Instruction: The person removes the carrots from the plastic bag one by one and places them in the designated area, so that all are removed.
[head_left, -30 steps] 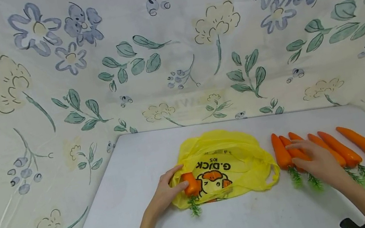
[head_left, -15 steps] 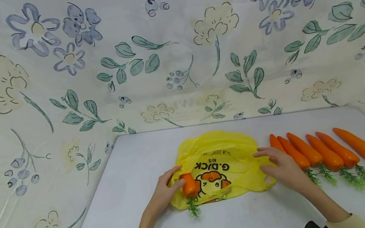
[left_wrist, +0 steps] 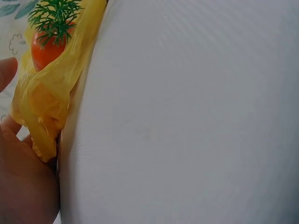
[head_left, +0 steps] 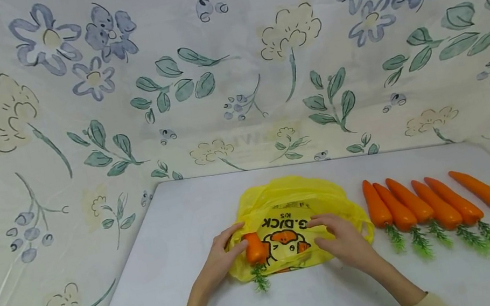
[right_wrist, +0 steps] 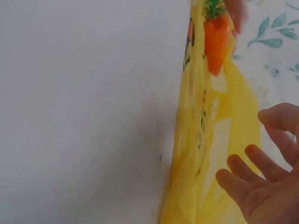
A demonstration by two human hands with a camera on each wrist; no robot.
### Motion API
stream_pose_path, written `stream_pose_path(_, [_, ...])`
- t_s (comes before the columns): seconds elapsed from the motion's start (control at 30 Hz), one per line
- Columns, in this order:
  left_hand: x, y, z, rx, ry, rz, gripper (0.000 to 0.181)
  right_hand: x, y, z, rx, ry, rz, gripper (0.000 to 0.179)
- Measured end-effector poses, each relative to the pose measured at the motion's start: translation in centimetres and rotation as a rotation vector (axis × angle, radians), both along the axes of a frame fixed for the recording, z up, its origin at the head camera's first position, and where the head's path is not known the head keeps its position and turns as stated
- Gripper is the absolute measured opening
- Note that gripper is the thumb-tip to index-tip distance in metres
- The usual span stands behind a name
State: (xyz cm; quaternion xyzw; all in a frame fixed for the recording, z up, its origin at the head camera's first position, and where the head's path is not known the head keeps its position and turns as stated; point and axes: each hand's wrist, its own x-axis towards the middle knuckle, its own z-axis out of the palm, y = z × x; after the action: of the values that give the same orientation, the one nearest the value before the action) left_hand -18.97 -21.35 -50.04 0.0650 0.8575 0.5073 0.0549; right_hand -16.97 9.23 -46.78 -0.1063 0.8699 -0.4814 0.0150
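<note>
A yellow plastic bag (head_left: 326, 196) with a printed duck lies flat on the table. An orange toy carrot (head_left: 255, 249) with green leafy top is at its left end, partly in the bag, leaves toward me. My left hand (head_left: 219, 256) grips the bag's left edge beside this carrot. In the left wrist view, bunched bag plastic (left_wrist: 44, 112) sits between thumb and fingers; some fingers are hidden. My right hand (head_left: 346, 241) hovers at the bag's right part, fingers spread and holding nothing. Fingers (right_wrist: 238, 184) are apart from each other in the right wrist view.
Several toy carrots (head_left: 413, 200) lie in a row to the right of the bag, leaves toward me; the rightmost carrot (head_left: 483, 193) lies a little apart. The white table (head_left: 185, 202) ends at a floral cloth (head_left: 200, 122) behind.
My right hand has moved left from above the carrots to the bag's right part, with nothing in it. The left hand and its carrot have stayed put.
</note>
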Motion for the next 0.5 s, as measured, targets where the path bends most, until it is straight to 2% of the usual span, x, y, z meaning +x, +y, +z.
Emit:
stream_pose_path(0.2, [-0.1, 0.1, 0.3, -0.012, -0.007, 0.011, 0.051, -0.1, -1.7, -0.6, -0.043, 0.004, 0.022, 0.03])
stream_pose_path(0.5, [-0.2, 0.1, 0.2, 0.008, -0.018, 0.016, 0.05, 0.1, -5.1, -1.1, -0.052, 0.042, 0.163, 0.032])
